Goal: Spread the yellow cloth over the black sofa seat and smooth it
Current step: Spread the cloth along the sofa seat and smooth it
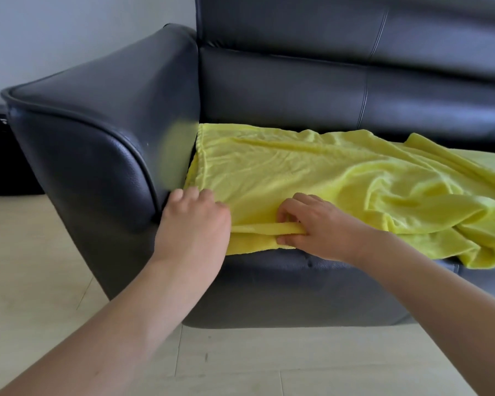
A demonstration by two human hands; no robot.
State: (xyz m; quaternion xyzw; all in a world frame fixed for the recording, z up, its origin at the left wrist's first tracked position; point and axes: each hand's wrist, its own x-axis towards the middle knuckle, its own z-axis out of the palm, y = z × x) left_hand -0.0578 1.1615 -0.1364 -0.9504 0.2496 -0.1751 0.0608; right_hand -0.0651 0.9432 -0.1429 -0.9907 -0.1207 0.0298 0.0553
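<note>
Nearest, floor: pale tiles (240,364) run under the sofa's front.
Left hand (195,221): its grip is clenched on the yellow cloth's near-left corner, beside the armrest (97,110).
Right hand (320,224): fingers pinch a rolled fold of the front hem.
Yellow cloth (312,172): lies on the black sofa seat (297,270), long axis running left to right; flat at left, bunched in folds at right.
Backrest (326,81): dark leather.
Wall (69,32): plain, pale.
</note>
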